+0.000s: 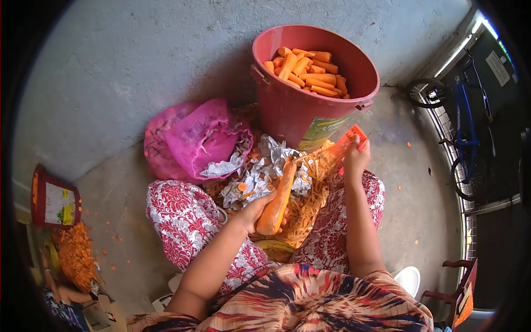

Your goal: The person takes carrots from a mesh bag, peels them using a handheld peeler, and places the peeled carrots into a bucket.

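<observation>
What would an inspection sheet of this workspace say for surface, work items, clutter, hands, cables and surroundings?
Surface: grey floor, with scattered orange bits.
Work items: large carrot, orange slotted tool, red bucket holding carrots.
Clutter: heap of peelings, crumpled silvery sheets, pink mesh bag.
Hands: left hand grips the large carrot; right hand grips the tool.
Cables: nothing seen.
Surroundings: blue-grey wall, bicycle, another person partly visible at lower left.

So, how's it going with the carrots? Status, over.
Left grip around a carrot; right grip on an orange tool. Carrot tilted over peelings and crumpled paper. Nothing obviously in the way.
</observation>
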### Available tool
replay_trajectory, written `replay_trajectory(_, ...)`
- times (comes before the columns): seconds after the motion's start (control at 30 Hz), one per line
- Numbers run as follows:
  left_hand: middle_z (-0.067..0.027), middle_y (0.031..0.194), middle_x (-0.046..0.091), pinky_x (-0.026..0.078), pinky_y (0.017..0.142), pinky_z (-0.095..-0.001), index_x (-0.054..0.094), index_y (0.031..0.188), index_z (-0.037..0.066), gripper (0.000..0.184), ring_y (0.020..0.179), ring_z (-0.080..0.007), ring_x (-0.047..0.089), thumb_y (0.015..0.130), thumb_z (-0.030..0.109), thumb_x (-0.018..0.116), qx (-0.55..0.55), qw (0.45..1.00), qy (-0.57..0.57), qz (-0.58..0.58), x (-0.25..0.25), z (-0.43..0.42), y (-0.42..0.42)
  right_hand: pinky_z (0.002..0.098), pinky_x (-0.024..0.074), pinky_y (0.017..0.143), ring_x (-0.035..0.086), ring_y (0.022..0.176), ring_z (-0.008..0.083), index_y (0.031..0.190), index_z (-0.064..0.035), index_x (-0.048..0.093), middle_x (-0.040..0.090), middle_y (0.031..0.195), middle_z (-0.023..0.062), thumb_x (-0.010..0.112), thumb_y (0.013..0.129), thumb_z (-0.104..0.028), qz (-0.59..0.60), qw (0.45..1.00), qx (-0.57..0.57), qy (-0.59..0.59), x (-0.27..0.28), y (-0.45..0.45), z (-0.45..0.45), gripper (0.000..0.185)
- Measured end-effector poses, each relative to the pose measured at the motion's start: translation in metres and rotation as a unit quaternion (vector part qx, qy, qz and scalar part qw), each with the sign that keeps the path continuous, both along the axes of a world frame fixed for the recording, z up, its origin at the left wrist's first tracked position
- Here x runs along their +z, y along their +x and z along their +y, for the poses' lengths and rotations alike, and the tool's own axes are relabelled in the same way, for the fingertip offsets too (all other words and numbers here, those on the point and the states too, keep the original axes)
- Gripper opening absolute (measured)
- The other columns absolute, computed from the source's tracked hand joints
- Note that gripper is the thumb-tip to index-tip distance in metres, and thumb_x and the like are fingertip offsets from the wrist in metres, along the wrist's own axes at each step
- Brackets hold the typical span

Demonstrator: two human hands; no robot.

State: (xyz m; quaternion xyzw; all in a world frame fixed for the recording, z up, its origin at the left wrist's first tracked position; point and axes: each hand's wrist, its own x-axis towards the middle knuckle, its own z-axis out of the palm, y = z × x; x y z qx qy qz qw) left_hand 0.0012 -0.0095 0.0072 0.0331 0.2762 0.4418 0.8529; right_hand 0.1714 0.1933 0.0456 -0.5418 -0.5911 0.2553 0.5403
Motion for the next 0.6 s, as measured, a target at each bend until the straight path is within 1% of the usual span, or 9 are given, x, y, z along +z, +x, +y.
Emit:
replay_trajectory(0.1, -0.0169, 0.089, 0.055, 0.051, 0.057, -0.0422, 0.041, 0.108, 0.007, 0.039, 0.067, -0.0276, 0.058, 0.086, 0.039, 0.036, 0.008, 0.999, 0.032, -0.02, 0.002, 0.003, -0.001, 0.0251, 0.0367, 0.049, 0.041, 0.053, 0.0081, 0.081, -0.0009, 0.05, 0.047, 0.061, 0.0027, 0.046, 0.084, -0.012, 0.05, 0.993, 0.069, -0.08, -0.004, -0.015, -0.029, 0.013)
replay_trajectory(0.17, -0.017, 0.09, 0.055, 0.051, 0.057, -0.0407, 0.042, 0.108, 0.007, 0.04, 0.066, -0.0276, 0.058, 0.086, 0.039, 0.036, 0.02, 0.996, 0.05, -0.072, -0.007, 0.004, -0.001, 0.0212, 0.0351, 0.042, 0.042, 0.048, 0.0052, 0.088, -0.0039, 0.053, 0.046, 0.057, -0.0021, 0.046, 0.085, -0.016, 0.117, 0.975, 0.154, -0.108, 0.006, -0.027, -0.056, 0.014)
replay_trajectory(0.3, -0.0127, 0.088, 0.057, 0.05, 0.059, -0.0353, 0.044, 0.108, 0.006, 0.034, 0.069, -0.0229, 0.058, 0.087, 0.032, 0.037, 0.081, 0.995, 0.033, -0.044, -0.008, 0.007, 0.003, 0.0231, 0.0359, 0.046, 0.04, 0.05, 0.007, 0.085, -0.0033, 0.051, 0.048, 0.063, 0.0002, 0.049, 0.083, -0.011, 0.134, 0.937, 0.245, -0.209, 0.025, -0.047, -0.108, 0.008)
replay_trajectory(0.37, -0.0104, 0.087, 0.057, 0.05, 0.06, -0.0327, 0.045, 0.107, 0.005, 0.03, 0.071, -0.0201, 0.058, 0.087, 0.026, 0.037, 0.131, 0.991, 0.004, -0.031, 0.011, 0.009, 0.01, 0.0257, 0.0361, 0.045, 0.04, 0.048, 0.0109, 0.079, -0.0026, 0.048, 0.048, 0.06, 0.0042, 0.049, 0.082, -0.01, 0.036, 0.959, 0.253, -0.119, 0.002, -0.052, -0.116, 0.008)
replay_trajectory(0.4, -0.0086, 0.087, 0.057, 0.05, 0.061, -0.0316, 0.046, 0.106, 0.005, 0.03, 0.072, -0.0183, 0.058, 0.088, 0.026, 0.036, 0.14, 0.99, -0.007, -0.016, 0.011, 0.009, 0.011, 0.0277, 0.036, 0.045, 0.041, 0.047, 0.0138, 0.073, -0.002, 0.042, 0.046, 0.055, 0.0078, 0.05, 0.082, -0.009, 0.038, 0.96, 0.259, -0.102, 0.012, -0.057, -0.123, 0.013)
replay_trajectory(0.47, -0.005, 0.086, 0.058, 0.049, 0.064, -0.0294, 0.049, 0.105, 0.006, 0.029, 0.075, -0.0149, 0.058, 0.088, 0.026, 0.036, 0.157, 0.987, -0.031, 0.014, 0.011, 0.008, 0.013, 0.0246, 0.0375, 0.047, 0.043, 0.05, 0.0104, 0.079, -0.001, 0.047, 0.049, 0.059, 0.0048, 0.047, 0.082, -0.008, 0.004, 0.959, 0.264, -0.105, 0.016, -0.056, -0.128, 0.008)
replay_trajectory(0.53, -0.0065, 0.084, 0.058, 0.049, 0.061, -0.0289, 0.049, 0.104, 0.005, 0.03, 0.072, -0.0154, 0.058, 0.088, 0.027, 0.036, 0.154, 0.987, -0.037, 0.006, 0.012, 0.007, 0.013, 0.0237, 0.038, 0.048, 0.043, 0.05, 0.009, 0.082, 0.0004, 0.049, 0.05, 0.059, 0.0049, 0.047, 0.082, -0.008, -0.028, 0.96, 0.261, -0.096, 0.011, -0.056, -0.128, 0.009)
replay_trajectory(0.57, -0.0072, 0.083, 0.058, 0.049, 0.06, -0.0286, 0.049, 0.103, 0.005, 0.03, 0.07, -0.0156, 0.058, 0.088, 0.028, 0.036, 0.151, 0.988, -0.04, 0.002, 0.012, 0.007, 0.013, 0.0265, 0.0382, 0.048, 0.045, 0.049, 0.0136, 0.079, 0.0, 0.046, 0.049, 0.058, 0.0081, 0.048, 0.082, -0.008, -0.048, 0.965, 0.25, -0.063, 0.006, -0.055, -0.125, 0.009)
replay_trajectory(0.6, -0.0089, 0.081, 0.057, 0.049, 0.059, -0.0296, 0.048, 0.102, 0.005, 0.03, 0.069, -0.0173, 0.058, 0.088, 0.029, 0.035, 0.096, 0.995, -0.004, 0.007, 0.008, 0.006, 0.01, 0.0293, 0.0384, 0.047, 0.046, 0.048, 0.0183, 0.076, -0.0004, 0.044, 0.049, 0.057, 0.0112, 0.048, 0.081, -0.008, -0.069, 0.968, 0.238, -0.029, 0.003, -0.053, -0.119, 0.01)
